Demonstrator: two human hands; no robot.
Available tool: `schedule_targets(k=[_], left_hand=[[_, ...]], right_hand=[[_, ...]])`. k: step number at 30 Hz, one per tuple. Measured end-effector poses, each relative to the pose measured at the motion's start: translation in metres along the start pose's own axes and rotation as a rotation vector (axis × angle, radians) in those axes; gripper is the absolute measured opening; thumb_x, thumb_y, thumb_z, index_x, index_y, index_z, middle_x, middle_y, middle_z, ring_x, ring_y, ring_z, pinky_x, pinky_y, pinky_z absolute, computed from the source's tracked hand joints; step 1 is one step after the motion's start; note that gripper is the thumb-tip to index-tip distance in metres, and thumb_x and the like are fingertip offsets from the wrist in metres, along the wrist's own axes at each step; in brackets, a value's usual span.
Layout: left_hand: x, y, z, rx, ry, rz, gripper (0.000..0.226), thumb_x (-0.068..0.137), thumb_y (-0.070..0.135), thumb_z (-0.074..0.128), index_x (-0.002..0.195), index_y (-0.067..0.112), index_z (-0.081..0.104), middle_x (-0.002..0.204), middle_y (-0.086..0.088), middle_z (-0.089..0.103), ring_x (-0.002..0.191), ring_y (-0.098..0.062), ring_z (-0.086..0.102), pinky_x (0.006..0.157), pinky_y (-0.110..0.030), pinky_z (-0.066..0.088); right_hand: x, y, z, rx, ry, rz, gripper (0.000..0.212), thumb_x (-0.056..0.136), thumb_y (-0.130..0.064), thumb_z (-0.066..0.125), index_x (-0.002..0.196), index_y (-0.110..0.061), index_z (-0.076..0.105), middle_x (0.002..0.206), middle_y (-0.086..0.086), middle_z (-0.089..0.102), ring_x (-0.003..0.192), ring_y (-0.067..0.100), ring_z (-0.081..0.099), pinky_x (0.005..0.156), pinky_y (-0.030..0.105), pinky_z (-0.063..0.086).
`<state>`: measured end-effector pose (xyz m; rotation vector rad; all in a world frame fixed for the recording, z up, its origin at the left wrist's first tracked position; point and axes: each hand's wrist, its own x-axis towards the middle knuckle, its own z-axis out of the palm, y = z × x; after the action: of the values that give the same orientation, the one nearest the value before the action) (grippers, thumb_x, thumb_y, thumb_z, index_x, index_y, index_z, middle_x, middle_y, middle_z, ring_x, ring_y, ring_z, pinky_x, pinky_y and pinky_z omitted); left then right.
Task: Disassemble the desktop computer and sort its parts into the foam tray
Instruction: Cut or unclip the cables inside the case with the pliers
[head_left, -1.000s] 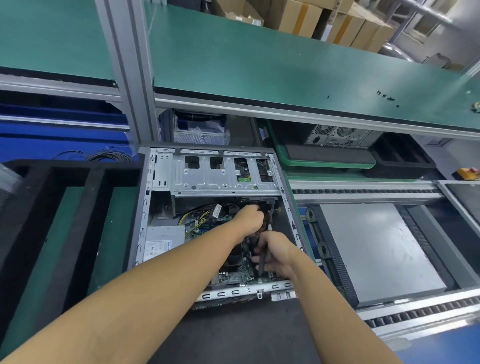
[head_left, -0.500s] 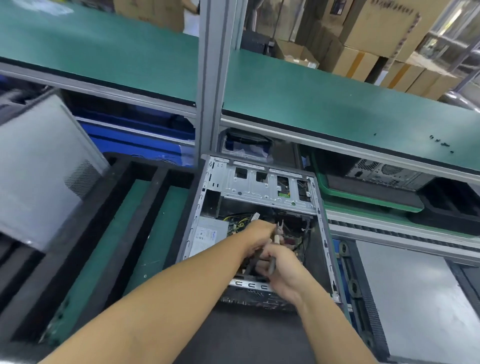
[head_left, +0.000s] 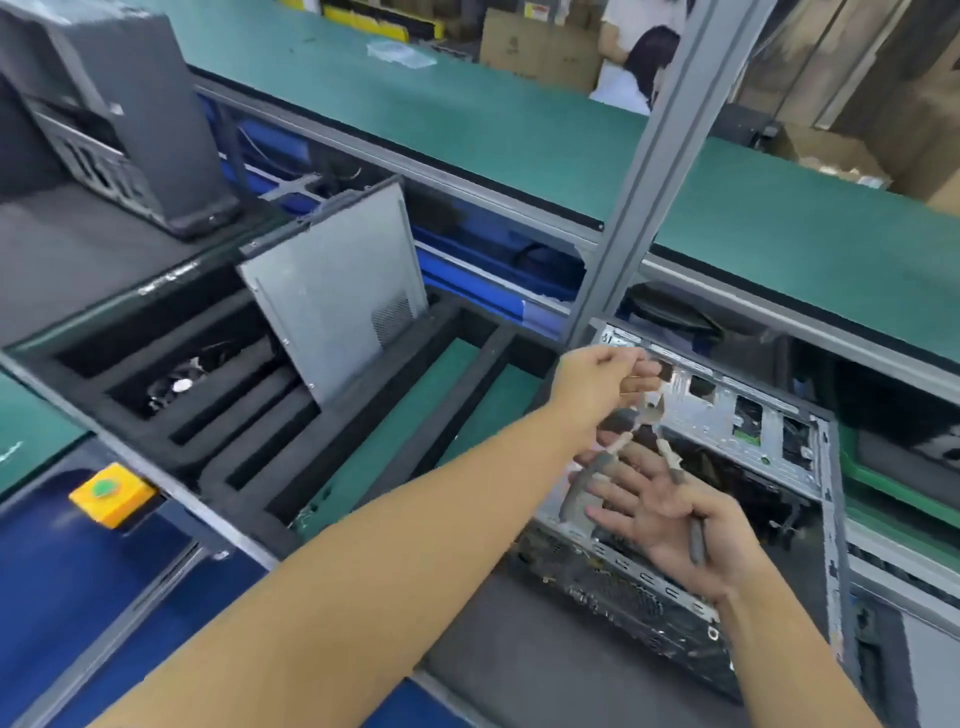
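**Hands lifting side cutters and a snipped scrap over an open computer case**

The desktop computer (head_left: 727, 410) is lying open, its side off, at about 3 o'clock in the view. The black foam tray (head_left: 244, 457) is sitting just beside it toward 9 o'clock. A grey side panel (head_left: 332, 296) is leaning in the tray.

Above the case, the left hand (head_left: 597, 382) is pinching a small piece (head_left: 635, 378) in curled fingers; it is too small to identify. At its 5 o'clock, the right hand (head_left: 670, 514) is spreading its fingers straight. Its thumb seems to be pinning one handle of the side cutters (head_left: 652, 413), whose handles are standing apart.

The piece is probably feather-light and easily dropped, so a fingertip pinch is suiting it. The case is likely heavy, stiff and sharp-edged. Its boards are looking fragile and are best taken by their edges.
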<state>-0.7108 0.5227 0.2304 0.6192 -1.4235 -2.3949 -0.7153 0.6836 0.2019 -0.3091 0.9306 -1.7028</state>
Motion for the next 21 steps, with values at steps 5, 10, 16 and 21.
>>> schedule_targets(k=[5,10,16,21], left_hand=[[-0.022,0.017,-0.089,-0.002,0.137,-0.071,0.017,0.103,0.01,0.046,0.105,0.005,0.062,0.09,-0.01,0.071,0.067,-0.015,0.067,0.054,-0.021,0.055],[-0.069,0.017,-0.204,0.206,0.184,-0.121,0.026,0.103,0.005,0.045,0.085,0.011,0.063,0.066,0.0,0.056,0.04,-0.001,0.045,0.036,-0.014,0.031],[-0.15,0.024,-0.391,-0.017,0.267,-0.364,0.043,0.1,0.052,0.047,0.086,0.017,0.066,0.073,0.001,0.064,0.063,-0.016,0.056,0.064,-0.031,0.046],[-0.234,0.044,-0.53,0.137,0.163,-0.39,0.039,0.088,0.063,0.056,0.088,0.028,0.071,0.08,0.008,0.067,0.077,-0.013,0.064,0.066,-0.028,0.052]], right_hand=[[0.035,0.034,0.055,-0.02,-0.195,0.149,0.082,0.069,-0.001,0.052,0.149,-0.003,0.035,0.15,0.026,0.039,0.119,0.04,0.056,0.087,0.045,0.057],[0.088,0.101,0.107,-0.195,-0.091,0.31,0.073,0.073,-0.007,0.05,0.145,-0.012,0.038,0.134,0.025,0.057,0.074,0.033,0.068,0.038,0.027,0.046],[0.181,0.219,0.215,-0.436,-0.16,0.47,0.061,0.066,-0.024,0.076,0.124,-0.015,0.061,0.126,0.013,0.067,0.05,0.018,0.054,0.032,0.019,0.027],[0.256,0.325,0.307,-0.691,-0.129,0.488,0.019,0.084,-0.017,0.064,0.101,-0.009,0.068,0.105,0.021,0.071,0.049,0.019,0.048,0.037,0.021,0.027]])
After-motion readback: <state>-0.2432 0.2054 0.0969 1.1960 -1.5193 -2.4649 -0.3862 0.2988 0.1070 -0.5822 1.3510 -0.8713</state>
